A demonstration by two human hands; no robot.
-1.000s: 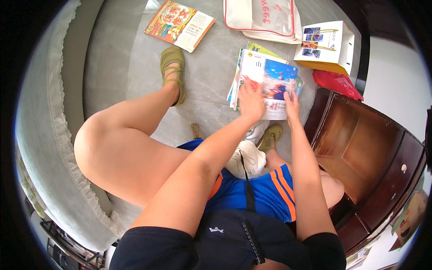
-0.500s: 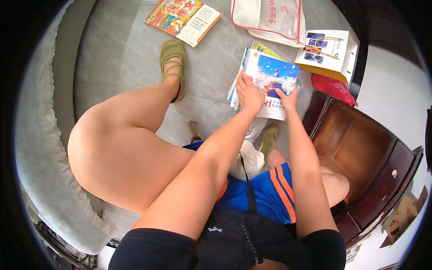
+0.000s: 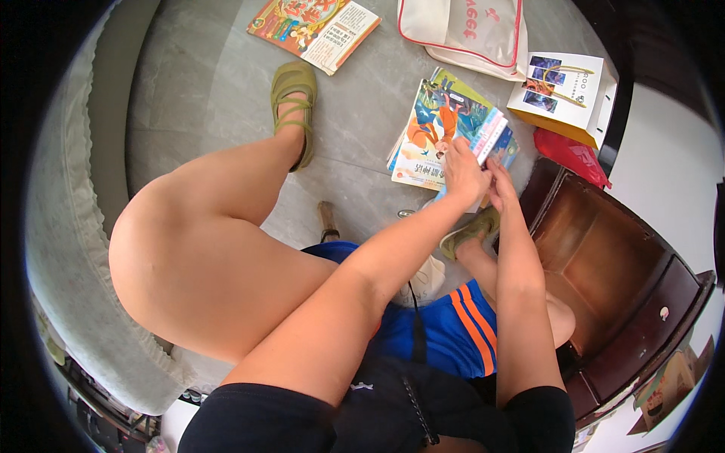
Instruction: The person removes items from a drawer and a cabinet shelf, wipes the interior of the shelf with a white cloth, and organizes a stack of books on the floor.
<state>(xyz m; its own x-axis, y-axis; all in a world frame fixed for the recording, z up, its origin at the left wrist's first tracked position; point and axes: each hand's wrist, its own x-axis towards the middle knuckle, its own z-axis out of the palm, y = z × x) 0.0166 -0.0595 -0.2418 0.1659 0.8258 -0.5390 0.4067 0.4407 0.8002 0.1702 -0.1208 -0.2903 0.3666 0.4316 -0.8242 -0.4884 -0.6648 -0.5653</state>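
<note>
Both hands hold a thin book point(image 3: 489, 138), tipped up so that mostly a narrow pale edge with pink and blue shows. My left hand point(image 3: 466, 174) is closed around its left side. My right hand point(image 3: 500, 186) grips its lower end, fingers bent close to the left hand. Directly beneath and to the left lies a stack of picture books point(image 3: 424, 151) on the floor. The top one has an orange figure on a dark green and white cover. Part of the stack is hidden by my hands.
A red and yellow book pile point(image 3: 313, 34) lies at the far left. Farther right are a white bag with red piping point(image 3: 461, 34), a white paper gift bag point(image 3: 555, 90) and a red plastic bag point(image 3: 570, 157). An open brown drawer point(image 3: 596, 264) stands at the right.
The book with the blue sky cover has been lifted and turned on edge, moving right. The orange-figure book under it now shows. Both hands have shifted right and nearer.
</note>
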